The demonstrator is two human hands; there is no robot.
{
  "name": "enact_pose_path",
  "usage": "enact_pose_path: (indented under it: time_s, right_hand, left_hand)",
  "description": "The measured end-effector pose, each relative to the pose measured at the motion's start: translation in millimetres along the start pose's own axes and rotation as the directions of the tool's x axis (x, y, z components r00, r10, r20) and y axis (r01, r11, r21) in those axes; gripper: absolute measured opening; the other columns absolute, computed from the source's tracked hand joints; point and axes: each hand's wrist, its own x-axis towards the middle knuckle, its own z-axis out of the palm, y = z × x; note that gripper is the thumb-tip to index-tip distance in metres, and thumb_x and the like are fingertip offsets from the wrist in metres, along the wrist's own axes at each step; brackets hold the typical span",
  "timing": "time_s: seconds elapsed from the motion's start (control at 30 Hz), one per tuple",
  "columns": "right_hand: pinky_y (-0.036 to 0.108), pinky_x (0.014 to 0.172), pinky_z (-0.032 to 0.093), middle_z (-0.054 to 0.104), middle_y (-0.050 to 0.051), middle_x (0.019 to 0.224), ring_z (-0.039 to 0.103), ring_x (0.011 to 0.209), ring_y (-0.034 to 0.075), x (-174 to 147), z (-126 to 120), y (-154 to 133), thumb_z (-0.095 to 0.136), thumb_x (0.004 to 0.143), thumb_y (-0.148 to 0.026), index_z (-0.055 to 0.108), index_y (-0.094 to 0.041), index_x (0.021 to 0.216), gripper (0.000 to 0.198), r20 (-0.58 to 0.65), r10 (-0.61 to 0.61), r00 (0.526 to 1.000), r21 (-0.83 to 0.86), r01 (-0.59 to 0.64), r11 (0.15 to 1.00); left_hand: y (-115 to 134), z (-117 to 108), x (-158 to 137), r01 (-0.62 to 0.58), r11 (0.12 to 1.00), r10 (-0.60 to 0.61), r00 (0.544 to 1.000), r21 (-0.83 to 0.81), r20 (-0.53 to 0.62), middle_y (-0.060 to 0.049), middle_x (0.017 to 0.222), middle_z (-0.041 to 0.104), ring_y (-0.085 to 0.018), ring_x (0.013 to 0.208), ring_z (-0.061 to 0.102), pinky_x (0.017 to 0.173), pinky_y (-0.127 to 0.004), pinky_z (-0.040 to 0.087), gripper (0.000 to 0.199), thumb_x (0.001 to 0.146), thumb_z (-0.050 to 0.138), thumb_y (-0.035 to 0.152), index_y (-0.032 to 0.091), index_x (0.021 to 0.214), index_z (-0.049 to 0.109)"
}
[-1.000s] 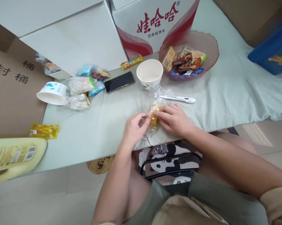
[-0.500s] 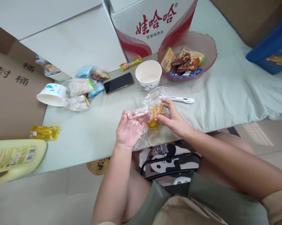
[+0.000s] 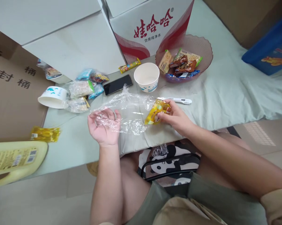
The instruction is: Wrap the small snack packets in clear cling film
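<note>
The right hand (image 3: 178,118) is clamping the yellow packet (image 3: 155,113) over the table (image 3: 225,101), the packet is extending leftward from this grip, and the farther left hand (image 3: 105,128) is touching the clear plastic (image 3: 134,120), its hold being impossible to tell.

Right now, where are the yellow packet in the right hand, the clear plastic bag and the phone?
Yellow packet (image 3: 155,112): head view, middle of the wrapper.
Clear plastic bag (image 3: 131,112): head view, middle of the film.
Phone (image 3: 116,85): head view, dark screen.
</note>
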Motion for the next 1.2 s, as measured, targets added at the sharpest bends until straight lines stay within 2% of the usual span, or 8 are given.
enact_pose_path:
  time_s: [0.23,0.4,0.63,0.8,0.9,1.0,1.07,1.2]
  right_hand:
    - [0.039,0.078,0.061,0.066,0.006,0.107,0.068,0.081,0.018,0.0,-6.0,3.5,0.073,0.079,-0.041,0.050,-0.026,0.137,0.064,-0.092,-0.105,0.990,-0.300,0.073,0.951]
    - [0.038,0.072,0.062,0.067,0.006,0.104,0.068,0.084,0.022,14.8,-29.2,-15.0,0.071,0.083,-0.054,0.056,-0.027,0.130,0.056,-0.174,-0.170,0.970,-0.309,0.110,0.945]
    - [0.046,0.085,0.061,0.034,0.007,0.160,0.071,0.102,0.026,28.4,-65.1,-51.7,0.046,0.098,-0.057,0.008,-0.052,0.156,0.070,-0.364,-0.425,0.829,-0.344,0.305,0.888]
    - [0.042,0.084,0.060,0.053,0.013,0.138,0.070,0.095,0.022,9.9,-47.6,-24.0,0.049,0.097,-0.041,0.041,-0.032,0.146,0.050,-0.171,-0.526,0.833,-0.548,0.363,0.753]
    - [0.048,0.101,0.055,0.055,0.015,0.139,0.064,0.118,0.028,6.3,-35.4,-10.7,0.058,0.091,-0.037,0.045,-0.026,0.142,0.054,0.069,-0.468,0.881,-0.519,0.432,0.738]
    - [0.053,0.104,0.053,0.048,0.017,0.151,0.055,0.133,0.032,7.9,-27.9,-4.6,0.069,0.084,-0.040,0.035,-0.028,0.148,0.074,0.189,-0.290,0.938,-0.394,0.343,0.853]
    - [0.049,0.094,0.059,0.057,0.017,0.141,0.063,0.121,0.029,9.8,-24.7,-3.1,0.072,0.082,-0.040,0.038,-0.028,0.146,0.073,0.263,-0.123,0.957,-0.280,0.197,0.940]
    - [0.038,0.075,0.062,0.071,0.008,0.096,0.070,0.078,0.018,12.7,-23.4,-4.2,0.058,0.092,-0.040,0.060,-0.021,0.104,0.022,0.293,0.050,0.955,-0.222,0.017,0.975]
  left_hand:
    - [3.9,-3.9,8.5,-0.067,0.997,0.058,0.975,-0.035,-0.214,0.005,0.080,0.077,-0.009,0.098,0.073,0.099,-0.027,0.053,0.044,0.099,0.046,0.043,0.026,0.063,0.065]
    - [-2.2,-16.2,16.5,-0.009,0.997,0.003,0.997,-0.081,-0.083,0.008,0.074,0.074,-0.009,0.089,0.074,0.098,-0.028,0.054,0.031,0.092,0.061,0.043,0.026,0.066,0.064]
    - [-9.3,6.4,7.4,0.068,0.995,-0.069,0.998,-0.077,0.001,0.004,0.078,0.073,-0.015,0.096,0.073,0.093,-0.037,0.059,0.026,0.089,0.066,0.045,0.026,0.071,0.066]
    - [-13.1,19.4,-4.5,0.251,0.966,-0.257,0.958,0.065,0.129,-0.001,0.088,0.069,-0.021,0.092,0.072,0.070,-0.036,0.064,0.031,0.082,0.071,0.056,0.027,0.074,0.064]
    - [-19.8,13.0,-12.1,0.305,0.934,-0.337,0.925,0.188,0.173,-0.002,0.077,0.061,-0.017,0.065,0.066,0.048,-0.028,0.056,0.046,0.074,0.072,0.068,0.026,0.069,0.056]
    - [-25.0,2.6,-17.2,0.285,0.932,-0.328,0.925,0.222,0.192,0.001,0.060,0.047,-0.012,0.045,0.049,0.035,-0.023,0.042,0.058,0.067,0.071,0.077,0.024,0.065,0.048]
    - [-24.6,-1.2,-17.1,0.280,0.934,-0.322,0.929,0.220,0.184,0.001,0.059,0.046,-0.012,0.044,0.047,0.036,-0.024,0.041,0.056,0.069,0.068,0.077,0.025,0.066,0.048]
    - [-14.0,2.7,-7.7,0.403,0.883,-0.442,0.887,0.240,0.135,-0.003,0.081,0.064,-0.015,0.057,0.061,0.040,-0.024,0.046,0.035,0.083,0.066,0.058,0.025,0.074,0.056]
